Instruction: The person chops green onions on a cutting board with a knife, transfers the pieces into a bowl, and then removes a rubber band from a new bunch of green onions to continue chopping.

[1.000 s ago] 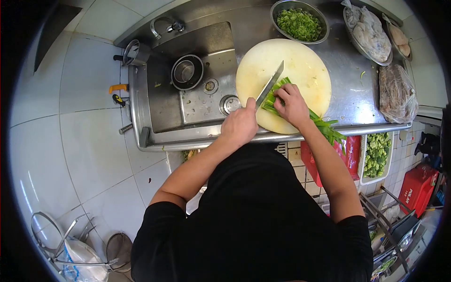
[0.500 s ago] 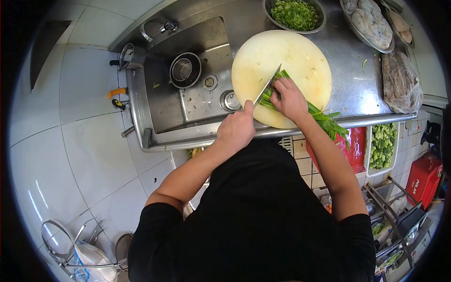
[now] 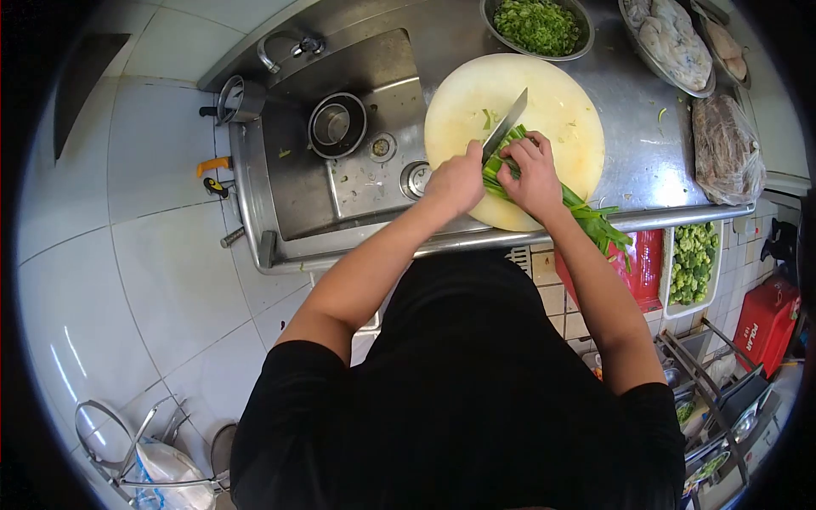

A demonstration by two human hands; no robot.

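A kitchen knife [image 3: 512,119] is gripped by its handle in my left hand [image 3: 459,180], its blade pointing up and right across the cutting board. My right hand [image 3: 533,178] presses with curled fingers on a bunch of green onions [image 3: 586,221] close beside the blade. The cut ends lie on the round, pale cutting board [image 3: 463,93], while the leafy ends hang over the counter's front edge. A few small green pieces [image 3: 487,117] rest on the board left of the blade.
A metal bowl of chopped greens [image 3: 535,27] stands behind the board. To the left is a steel sink [image 3: 293,195] with a pot [image 3: 337,126]. On the right are a bowl of pale meat [image 3: 676,51] and a plastic-wrapped bundle [image 3: 727,149]. A broccoli tray [image 3: 693,263] sits below.
My left hand has moved up and right with the knife, and the blade now sits higher over the board. Small green pieces now show left of it. My right hand stays on the green onions.
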